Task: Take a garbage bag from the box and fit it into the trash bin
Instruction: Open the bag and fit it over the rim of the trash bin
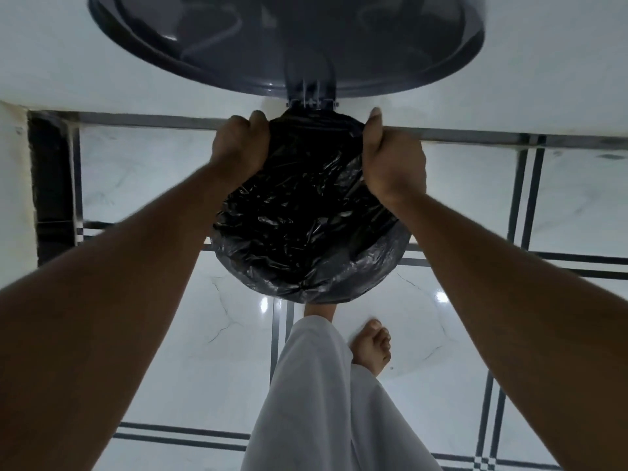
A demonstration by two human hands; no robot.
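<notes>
A black garbage bag (306, 226) lines the round trash bin, its crinkled edge folded over the near rim (312, 290). The bin's dark grey lid (289, 45) stands raised at the top of the view, joined by a hinge (311, 102) at the far side. My left hand (239, 149) grips the bag's edge at the far left of the rim. My right hand (390, 161) grips the bag's edge at the far right of the rim. The bin's body is hidden under the bag. No box is in view.
The bin stands on a glossy white tiled floor (170, 351) with dark stripes, against a white wall (68, 62). A dark gap (51, 185) opens at the left. My bare foot (372, 348) and white trouser leg (326, 402) are just in front of the bin.
</notes>
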